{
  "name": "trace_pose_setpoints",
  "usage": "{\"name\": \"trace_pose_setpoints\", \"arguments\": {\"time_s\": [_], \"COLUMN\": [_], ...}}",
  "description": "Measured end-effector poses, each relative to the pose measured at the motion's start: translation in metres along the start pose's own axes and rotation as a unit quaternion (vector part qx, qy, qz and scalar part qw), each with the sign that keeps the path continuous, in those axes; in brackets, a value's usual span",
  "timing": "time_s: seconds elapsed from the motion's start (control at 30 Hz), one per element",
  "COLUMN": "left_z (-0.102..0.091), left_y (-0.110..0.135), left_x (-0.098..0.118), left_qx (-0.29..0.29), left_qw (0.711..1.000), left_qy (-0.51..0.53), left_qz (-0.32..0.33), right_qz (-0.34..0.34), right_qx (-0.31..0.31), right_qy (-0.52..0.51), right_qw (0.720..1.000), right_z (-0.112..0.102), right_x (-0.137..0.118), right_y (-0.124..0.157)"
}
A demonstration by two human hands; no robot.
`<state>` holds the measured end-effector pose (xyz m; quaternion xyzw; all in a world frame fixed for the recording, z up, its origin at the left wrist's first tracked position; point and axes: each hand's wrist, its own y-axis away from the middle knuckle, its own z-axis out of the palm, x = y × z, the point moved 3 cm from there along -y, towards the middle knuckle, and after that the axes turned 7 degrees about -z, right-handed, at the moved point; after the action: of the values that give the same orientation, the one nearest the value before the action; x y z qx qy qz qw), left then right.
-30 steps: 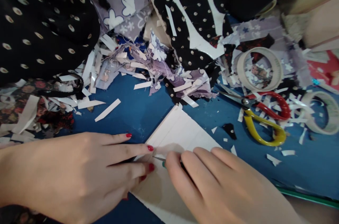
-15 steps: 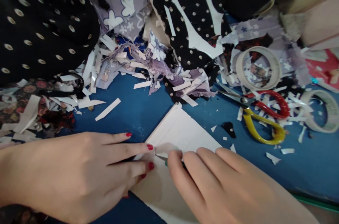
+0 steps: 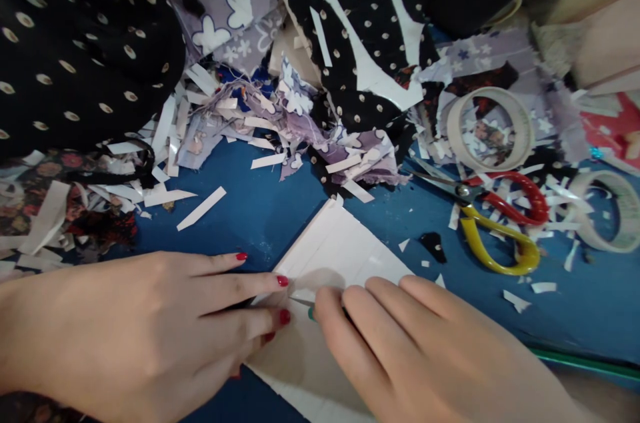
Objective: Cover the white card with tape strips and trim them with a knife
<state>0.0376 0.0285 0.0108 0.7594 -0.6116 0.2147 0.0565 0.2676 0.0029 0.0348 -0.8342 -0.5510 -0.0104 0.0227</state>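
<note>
A piece of white card (image 3: pixel 350 243) lies slantwise on the blue table, its middle and near part partly covered by my hands. My left hand (image 3: pixel 165 329) rests flat at the card's left edge, fingers stretched out and the tips of some touching it. My right hand (image 3: pixel 395 343) is closed over the card around a thin-bladed knife (image 3: pixel 301 301). Only its pointed blade and a bit of green handle show; the rest is hidden in my fingers. The blade's tip touches or nearly touches the card, just right of my left fingertips.
Scissors (image 3: pixel 500 216) with red and yellow handles lie to the right, beside two tape rolls (image 3: pixel 455 129) (image 3: pixel 627 209). Black dotted cloth (image 3: pixel 85 56), purple flowered scraps (image 3: pixel 370 149) and many paper strips (image 3: pixel 201 208) are heaped across the back. A green edge (image 3: pixel 590 364) shows at lower right.
My right hand and the knife have shifted very slightly to the left. My left hand stays at the card's edge, and the view has moved a little.
</note>
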Motion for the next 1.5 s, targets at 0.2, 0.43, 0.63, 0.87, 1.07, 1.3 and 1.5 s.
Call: {"name": "trace_pose_setpoints", "arguments": {"time_s": [0.2, 0.43, 0.63, 0.87, 1.07, 1.3, 1.5], "left_z": [0.0, 0.001, 0.0, 0.002, 0.002, -0.002, -0.002], "left_y": [-0.004, -0.002, -0.002, -0.003, -0.001, -0.003, -0.003], "left_x": [-0.001, -0.001, 0.0, 0.0, 0.002, 0.002, 0.0], "left_qx": [0.013, 0.001, 0.003, 0.015, 0.017, 0.022, 0.025], "left_qw": [1.0, 1.0, 1.0, 1.0, 1.0, 0.999, 0.999], "left_qy": [0.005, 0.002, -0.003, 0.007, 0.01, 0.026, 0.027], "left_qz": [-0.006, -0.008, -0.002, -0.004, -0.005, -0.014, -0.01], "right_qz": [0.004, 0.016, 0.022, 0.03, 0.034, 0.029, 0.031], "right_qx": [-0.004, -0.033, -0.049, -0.039, -0.041, -0.043, -0.04], "right_qy": [0.003, 0.011, 0.003, -0.003, -0.005, -0.017, -0.018], "right_qw": [1.0, 0.999, 0.999, 0.999, 0.999, 0.999, 0.999], "right_z": [-0.002, -0.004, -0.003, -0.004, -0.003, -0.003, -0.004], "right_x": [-0.001, -0.002, -0.004, -0.006, -0.006, -0.005, -0.003], "right_y": [0.0, -0.001, 0.0, 0.004, 0.006, 0.014, 0.017]}}
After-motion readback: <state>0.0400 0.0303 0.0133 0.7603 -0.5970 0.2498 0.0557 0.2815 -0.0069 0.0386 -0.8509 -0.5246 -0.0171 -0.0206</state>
